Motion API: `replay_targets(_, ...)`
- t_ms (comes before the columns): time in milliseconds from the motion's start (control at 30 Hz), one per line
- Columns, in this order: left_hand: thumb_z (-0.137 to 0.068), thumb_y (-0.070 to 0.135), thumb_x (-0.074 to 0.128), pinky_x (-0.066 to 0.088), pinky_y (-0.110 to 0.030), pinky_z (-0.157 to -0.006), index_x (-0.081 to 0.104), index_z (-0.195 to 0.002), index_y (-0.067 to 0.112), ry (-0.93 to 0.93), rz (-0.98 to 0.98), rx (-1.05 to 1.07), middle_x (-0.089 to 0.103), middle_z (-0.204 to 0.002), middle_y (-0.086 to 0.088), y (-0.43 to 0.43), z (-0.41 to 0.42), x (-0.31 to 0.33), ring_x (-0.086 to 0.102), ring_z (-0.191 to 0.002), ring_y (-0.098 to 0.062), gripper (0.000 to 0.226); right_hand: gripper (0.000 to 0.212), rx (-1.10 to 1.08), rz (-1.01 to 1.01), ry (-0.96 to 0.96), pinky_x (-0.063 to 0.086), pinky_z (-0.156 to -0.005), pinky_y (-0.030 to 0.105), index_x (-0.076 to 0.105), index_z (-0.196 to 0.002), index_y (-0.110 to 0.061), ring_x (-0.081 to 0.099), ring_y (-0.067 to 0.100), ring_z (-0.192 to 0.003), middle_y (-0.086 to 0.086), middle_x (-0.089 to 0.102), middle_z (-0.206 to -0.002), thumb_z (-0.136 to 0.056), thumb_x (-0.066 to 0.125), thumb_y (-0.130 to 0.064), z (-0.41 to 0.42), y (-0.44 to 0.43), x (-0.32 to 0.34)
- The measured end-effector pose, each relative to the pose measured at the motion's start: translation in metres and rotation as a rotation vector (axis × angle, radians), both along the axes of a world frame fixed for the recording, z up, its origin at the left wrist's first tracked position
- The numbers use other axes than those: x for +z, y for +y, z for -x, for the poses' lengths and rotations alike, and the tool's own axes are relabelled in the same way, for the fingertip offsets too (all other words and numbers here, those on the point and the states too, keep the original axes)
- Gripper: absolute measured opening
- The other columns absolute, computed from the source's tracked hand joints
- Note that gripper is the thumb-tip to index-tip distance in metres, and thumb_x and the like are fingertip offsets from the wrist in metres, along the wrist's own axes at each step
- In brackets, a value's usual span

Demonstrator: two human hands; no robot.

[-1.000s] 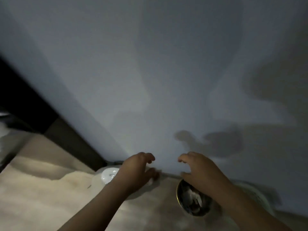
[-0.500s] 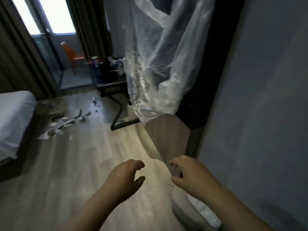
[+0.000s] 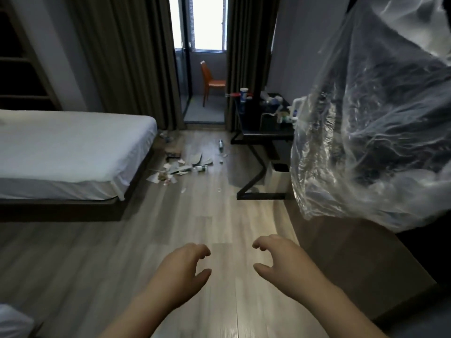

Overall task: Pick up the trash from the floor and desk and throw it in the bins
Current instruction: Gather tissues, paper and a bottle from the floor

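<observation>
Well ahead of the left hand (image 3: 181, 272) and right hand (image 3: 283, 264), both loosely curled, holding nothing, I see trash (image 3: 181, 168) scattered on the floor (image 3: 195, 228) by the bed (image 3: 73, 142) corner. More clutter (image 3: 273, 106) on the counter (image 3: 266, 136), ahead-right.

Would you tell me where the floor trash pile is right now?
In the head view, the trash pile lies on the floor mid-frame, between the bed and the black desk, nearer the bed.

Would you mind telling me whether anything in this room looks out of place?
Yes: trash lies scattered over the floor beside the bed, and a bottle lies near the desk, which is cluttered too.
</observation>
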State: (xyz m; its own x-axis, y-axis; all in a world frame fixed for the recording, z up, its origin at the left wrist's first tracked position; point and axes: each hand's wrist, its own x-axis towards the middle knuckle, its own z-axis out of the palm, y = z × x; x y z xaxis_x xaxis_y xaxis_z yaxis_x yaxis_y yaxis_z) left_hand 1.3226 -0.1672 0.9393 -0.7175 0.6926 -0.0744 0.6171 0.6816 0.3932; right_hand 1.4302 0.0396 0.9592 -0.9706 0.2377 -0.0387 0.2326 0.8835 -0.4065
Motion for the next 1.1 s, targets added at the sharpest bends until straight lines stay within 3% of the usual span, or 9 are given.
replay_targets(133,-0.091,0.041,0.053,0.039,-0.015,-0.090,0.050,-0.126,0.032,-0.014,-0.020,0.031,0.054,-0.123,0.017,0.027,0.062,-0.009,0.052,-0.111,-0.001,0.036,0.040,0.048,-0.021,-0.022,0.033,-0.078,0.016,0.051,-0.126,-0.034,0.050,0.002,-0.108,-0.016,0.053,-0.122,-0.087,0.057,-0.038,0.071,0.026,-0.008)
replay_targets(267,-0.091,0.039,0.053,0.039,-0.016,-0.090,0.050,-0.126,0.030,-0.019,-0.018,0.086,0.054,-0.124,0.015,0.060,0.128,-0.010,0.052,-0.112,-0.003,0.036,0.041,0.069,-0.012,-0.009,0.039,-0.089,0.017,0.052,-0.128,-0.031,0.050,0.004,-0.112,-0.014,0.055,-0.123,-0.087,0.057,-0.037,0.146,0.064,-0.013)
replay_targets(433,-0.091,0.040,0.054,0.040,-0.017,-0.090,0.051,-0.126,0.030,-0.026,-0.001,0.153,0.055,-0.125,0.014,0.099,0.211,-0.001,0.053,-0.111,-0.003,0.036,0.041,0.113,-0.034,-0.035,0.039,-0.082,0.018,0.052,-0.126,-0.033,0.051,0.004,-0.111,-0.014,0.056,-0.120,-0.086,0.056,-0.039,0.239,0.112,-0.009)
replay_targets(600,-0.091,0.041,0.054,0.042,-0.018,-0.091,0.052,-0.127,0.029,-0.042,0.018,0.198,0.055,-0.125,0.013,0.121,0.293,-0.005,0.054,-0.111,-0.004,0.038,0.041,0.143,-0.028,-0.080,0.045,-0.087,0.021,0.052,-0.125,-0.034,0.053,0.004,-0.109,-0.014,0.057,-0.119,-0.085,0.058,-0.040,0.325,0.139,-0.015)
replay_targets(1100,-0.090,0.039,0.055,0.035,-0.014,-0.080,0.052,-0.126,0.029,-0.042,0.049,0.169,0.055,-0.123,0.012,0.139,0.614,-0.018,0.054,-0.109,-0.005,0.037,0.043,0.084,-0.012,-0.139,0.044,-0.090,0.021,0.053,-0.127,-0.030,0.054,0.006,-0.112,-0.010,0.059,-0.122,-0.085,0.060,-0.037,0.631,0.164,-0.033)
